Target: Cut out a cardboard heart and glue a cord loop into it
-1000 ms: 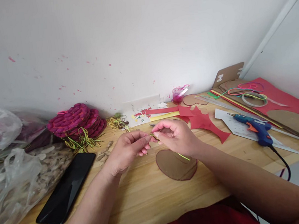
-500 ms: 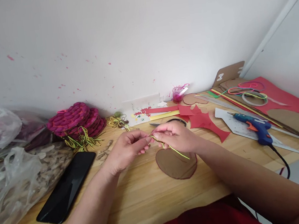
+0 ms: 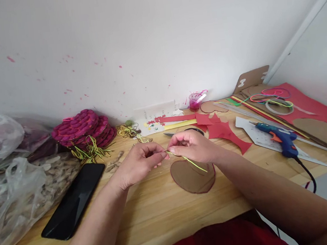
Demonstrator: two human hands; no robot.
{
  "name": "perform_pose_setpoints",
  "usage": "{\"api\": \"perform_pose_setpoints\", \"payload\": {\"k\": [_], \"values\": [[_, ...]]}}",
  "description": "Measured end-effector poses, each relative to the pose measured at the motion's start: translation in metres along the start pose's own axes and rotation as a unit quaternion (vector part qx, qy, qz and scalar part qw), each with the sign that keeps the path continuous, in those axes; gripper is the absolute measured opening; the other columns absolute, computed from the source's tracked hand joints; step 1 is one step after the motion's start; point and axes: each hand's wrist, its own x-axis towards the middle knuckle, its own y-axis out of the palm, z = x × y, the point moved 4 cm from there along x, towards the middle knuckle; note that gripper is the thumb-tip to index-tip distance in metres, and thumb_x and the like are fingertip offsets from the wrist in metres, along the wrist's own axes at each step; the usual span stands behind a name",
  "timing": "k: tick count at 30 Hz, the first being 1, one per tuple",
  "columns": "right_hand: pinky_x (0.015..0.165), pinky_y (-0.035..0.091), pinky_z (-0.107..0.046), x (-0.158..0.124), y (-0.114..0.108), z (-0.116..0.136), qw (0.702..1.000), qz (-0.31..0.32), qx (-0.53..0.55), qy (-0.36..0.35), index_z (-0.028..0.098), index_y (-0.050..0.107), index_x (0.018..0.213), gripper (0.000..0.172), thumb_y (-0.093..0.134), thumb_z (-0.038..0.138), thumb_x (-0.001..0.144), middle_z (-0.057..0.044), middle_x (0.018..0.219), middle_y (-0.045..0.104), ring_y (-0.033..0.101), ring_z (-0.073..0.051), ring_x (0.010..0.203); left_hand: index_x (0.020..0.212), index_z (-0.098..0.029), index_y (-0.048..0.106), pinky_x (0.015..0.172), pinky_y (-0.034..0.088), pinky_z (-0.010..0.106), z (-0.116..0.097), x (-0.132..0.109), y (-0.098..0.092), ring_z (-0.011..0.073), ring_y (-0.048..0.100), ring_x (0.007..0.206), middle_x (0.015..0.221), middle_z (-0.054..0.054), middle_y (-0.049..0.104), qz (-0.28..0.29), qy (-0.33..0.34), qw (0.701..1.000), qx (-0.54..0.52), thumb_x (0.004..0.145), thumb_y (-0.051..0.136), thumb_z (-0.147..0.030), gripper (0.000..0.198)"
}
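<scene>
1. Since a second ago, the raised fingers of the right hand (image 3: 194, 146) have come down to meet the fingertips of the left hand (image 3: 139, 165). More of the yellow-green cord (image 3: 186, 160) now shows under the right hand.
2. Far left, at 9 o'clock from the hands, clear plastic bags (image 3: 7, 185) holding pale chips lie on the wooden table (image 3: 163, 214).
3. A black phone (image 3: 74, 201) lies flat with its screen dark, at 8 o'clock from the left hand and just beside the bags.
4. A stack of pink woven mats (image 3: 82, 128) sits at 11 o'clock against the wall, with loose yellow-green strands in front of it.
5. The left hand pinches one end of the yellow-green cord between thumb and forefinger, with its other fingers curled in.
6. The cord is held in the air between the hands, just above the table. Its free tail runs toward 4 o'clock.
7. The right hand pinches the cord too, its fingertips almost touching those of the left.
8. A brown cardboard piece (image 3: 192, 176) lies flat at 6 o'clock from the right hand, under the cord's tail.
9. Red paper cutouts (image 3: 224, 133) lie at 2 o'clock from the right hand. A blue glue gun (image 3: 278, 138) lies at 3 o'clock, well apart, and its black cable trails toward the table's near edge.
</scene>
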Motion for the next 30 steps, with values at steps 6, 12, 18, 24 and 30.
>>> {"api": "perform_pose_setpoints", "payload": {"k": [6, 12, 18, 24, 30], "values": [[0.055, 0.039, -0.022, -0.001, 0.002, 0.001, 1.000, -0.009, 0.012, -0.004, 0.016, 0.066, 0.078, 0.011, 0.061, 0.025, 0.083, 0.000, 0.072, 0.065, 0.053, -0.010, 0.061, 0.085, -0.017, 0.073, 0.064, 0.045, 0.027, 0.002, 0.000, 0.000, 0.0134, 0.054, 0.066, 0.078, 0.004, 0.068, 0.007, 0.006, 1.000, 0.010, 0.087, 0.061, -0.041, 0.027], [0.055, 0.041, -0.021, -0.001, 0.000, 0.002, 0.998, -0.020, 0.055, 0.011, 0.016, 0.063, 0.079, 0.009, 0.062, 0.024, 0.083, 0.002, 0.071, 0.060, 0.053, -0.009, 0.061, 0.084, -0.017, 0.072, 0.065, 0.045, 0.027, 0.001, 0.000, 0.000, 0.0138, 0.056, 0.067, 0.081, 0.005, 0.070, 0.004, -0.005, 0.999, -0.032, 0.084, 0.063, -0.039, 0.024], [0.055, 0.051, -0.023, -0.002, 0.003, 0.000, 0.983, 0.030, 0.176, 0.032, 0.017, 0.061, 0.096, 0.019, 0.064, 0.035, 0.089, -0.003, 0.088, 0.064, 0.061, -0.011, 0.064, 0.084, -0.017, 0.073, 0.065, 0.045, 0.026, -0.003, 0.000, 0.001, 0.0137, 0.056, 0.067, 0.082, 0.005, 0.071, 0.009, 0.005, 0.999, -0.038, 0.084, 0.064, -0.040, 0.025], [0.046, 0.042, -0.019, -0.004, 0.010, -0.005, 0.977, 0.116, 0.165, 0.061, 0.015, 0.061, 0.091, 0.037, 0.058, 0.052, 0.093, -0.003, 0.084, 0.063, 0.058, -0.008, 0.060, 0.082, -0.016, 0.072, 0.062, 0.042, 0.024, -0.004, -0.001, -0.002, 0.0121, 0.052, 0.064, 0.071, 0.002, 0.065, -0.005, 0.017, 0.999, -0.041, 0.085, 0.064, -0.038, 0.024], [0.048, 0.037, -0.019, -0.002, 0.000, -0.007, 0.994, 0.036, 0.086, 0.060, 0.017, 0.063, 0.083, 0.029, 0.066, 0.045, 0.088, 0.004, 0.064, 0.053, 0.047, -0.007, 0.053, 0.085, -0.015, 0.073, 0.062, 0.042, 0.025, 0.000, -0.001, -0.006, 0.0131, 0.054, 0.066, 0.073, 0.002, 0.066, -0.025, 0.014, 1.000, 0.001, 0.086, 0.065, -0.042, 0.028]]}}
